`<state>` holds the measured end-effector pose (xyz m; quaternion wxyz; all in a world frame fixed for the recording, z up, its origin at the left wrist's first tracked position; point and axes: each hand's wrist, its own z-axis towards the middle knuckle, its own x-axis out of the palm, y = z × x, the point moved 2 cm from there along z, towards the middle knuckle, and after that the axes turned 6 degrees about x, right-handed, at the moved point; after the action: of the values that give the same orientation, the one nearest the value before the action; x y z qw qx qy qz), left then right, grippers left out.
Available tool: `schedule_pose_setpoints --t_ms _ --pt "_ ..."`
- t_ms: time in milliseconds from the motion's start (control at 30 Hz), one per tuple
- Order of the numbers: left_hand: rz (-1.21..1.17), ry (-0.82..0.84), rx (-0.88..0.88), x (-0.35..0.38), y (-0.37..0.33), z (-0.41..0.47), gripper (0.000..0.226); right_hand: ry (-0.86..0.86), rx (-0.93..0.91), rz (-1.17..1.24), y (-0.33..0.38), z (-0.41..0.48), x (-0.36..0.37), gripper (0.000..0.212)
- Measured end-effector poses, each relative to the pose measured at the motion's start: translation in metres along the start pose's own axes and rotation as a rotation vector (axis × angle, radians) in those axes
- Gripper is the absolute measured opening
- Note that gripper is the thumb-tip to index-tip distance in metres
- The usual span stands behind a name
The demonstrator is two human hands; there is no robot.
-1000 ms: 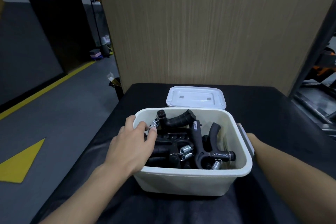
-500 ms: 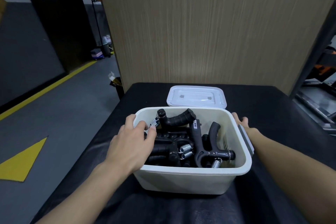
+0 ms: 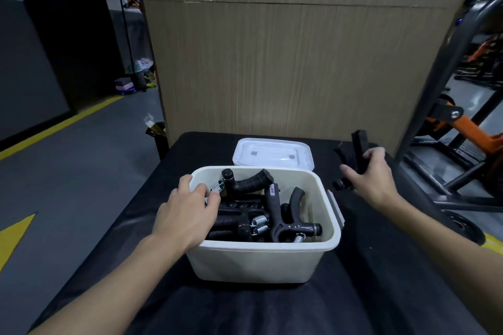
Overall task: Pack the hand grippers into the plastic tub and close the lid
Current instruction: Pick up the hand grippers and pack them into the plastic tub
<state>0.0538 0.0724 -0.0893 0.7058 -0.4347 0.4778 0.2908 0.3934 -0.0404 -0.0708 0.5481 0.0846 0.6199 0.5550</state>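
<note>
A black-covered table (image 3: 381,294) is carrying a cream plastic tub (image 3: 261,261) near its middle, with the white lid (image 3: 272,152) lying flat just behind the tub toward the far edge. Black hand grippers (image 3: 275,212) with steel springs are piling up inside the open tub. The left hand (image 3: 187,212) is resting over the tub's left rim, fingers loosely spread on the pile, while the right hand (image 3: 370,177) is closing around another hand gripper (image 3: 353,155) beside the tub's right side.
</note>
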Motion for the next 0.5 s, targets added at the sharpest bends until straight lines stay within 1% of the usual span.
schedule_pose_setpoints --t_ms 67,133,167,233,267,300,367,467,500 --pt "-0.005 -0.001 0.002 0.000 0.000 0.000 0.036 -0.008 -0.047 0.091 0.017 -0.004 -0.017 0.057" --pt "-0.014 -0.005 0.004 0.000 0.000 0.000 0.037 0.037 -0.093 0.148 0.032 -0.010 -0.026 0.070" --pt "-0.018 -0.007 0.005 0.000 0.000 0.000 0.038 0.084 -0.108 0.186 0.039 -0.014 -0.028 0.072" --pt "-0.023 -0.007 0.006 -0.001 0.000 -0.001 0.039 0.219 -0.133 0.270 0.051 -0.021 -0.028 0.067" --pt "-0.024 -0.003 0.005 -0.001 0.000 -0.001 0.038 0.293 -0.168 0.262 0.057 -0.027 -0.026 0.065" --pt "-0.025 0.000 0.005 -0.001 0.000 -0.002 0.038 0.357 -0.224 0.220 0.065 -0.034 -0.025 0.066" --pt "-0.028 0.004 0.005 -0.001 0.000 -0.002 0.037 0.427 -0.375 0.023 0.080 -0.049 -0.021 0.071" --pt "-0.033 0.006 0.008 -0.001 0.001 -0.001 0.037 0.508 -0.615 -0.284 0.099 -0.071 -0.012 0.063" --pt "-0.033 0.003 0.010 0.000 0.002 -0.001 0.038 0.538 -0.688 -0.389 0.103 -0.076 -0.008 0.063"
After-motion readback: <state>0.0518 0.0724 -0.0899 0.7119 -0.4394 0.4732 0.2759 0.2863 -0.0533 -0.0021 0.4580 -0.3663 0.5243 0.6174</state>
